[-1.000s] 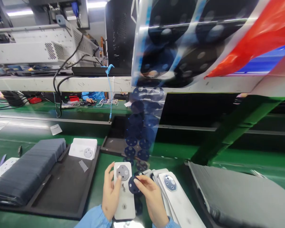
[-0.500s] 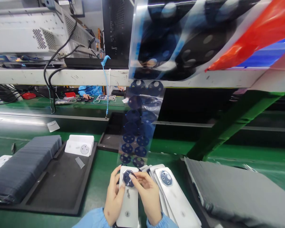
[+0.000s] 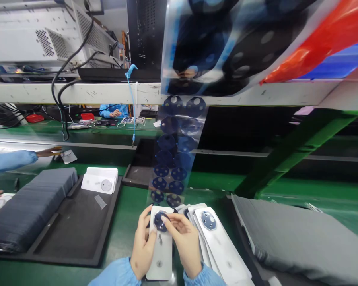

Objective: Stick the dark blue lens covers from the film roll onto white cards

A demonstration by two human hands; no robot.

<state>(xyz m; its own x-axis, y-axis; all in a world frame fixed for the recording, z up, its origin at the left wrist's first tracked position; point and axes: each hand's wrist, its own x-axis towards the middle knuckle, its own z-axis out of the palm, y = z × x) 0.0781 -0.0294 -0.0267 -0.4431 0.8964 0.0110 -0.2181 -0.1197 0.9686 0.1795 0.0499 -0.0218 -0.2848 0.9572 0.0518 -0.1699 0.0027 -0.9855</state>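
Observation:
My left hand grips the left edge of a white phone back panel, which points away from me on the green bench. Near the panel's top is a dark blue round camera-lens film. The fingers of my right hand are closed in a pinch on the right edge of this film; whether it lies fully flat cannot be made out. Just right of my right hand, several white phone back panels lie fanned, the top one with a dark camera patch.
A clear strip of round dark films hangs ahead of my hands. To the left is a black tray with grey sheets and white panels; to the right, a grey stack. A co-worker's sleeve reaches in from the left.
A co-worker's arm has come in from the left, its hand at the small white card, and another hand shows at the left edge. My hands keep nearly the same hold; the view shifts slightly.

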